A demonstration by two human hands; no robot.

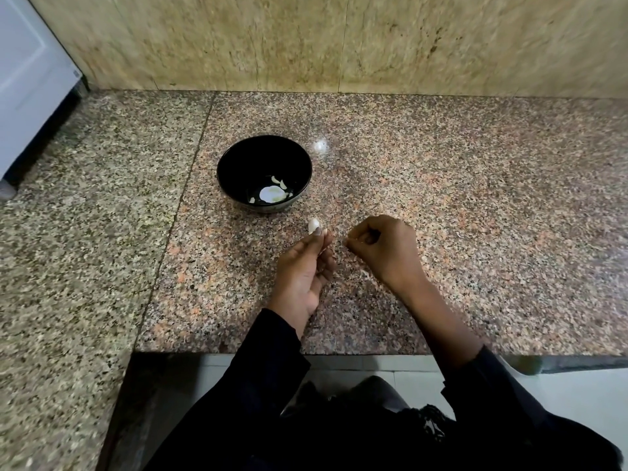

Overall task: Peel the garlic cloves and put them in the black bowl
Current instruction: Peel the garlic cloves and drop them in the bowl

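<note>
Here, left hand (302, 270) pinching smooth garlic clove (313, 225), glossy round black bowl (264, 174)

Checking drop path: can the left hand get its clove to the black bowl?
Probably yes. The left hand pinches the garlic clove just short of the black bowl, with bare counter between and the bowl's mouth open.
</note>
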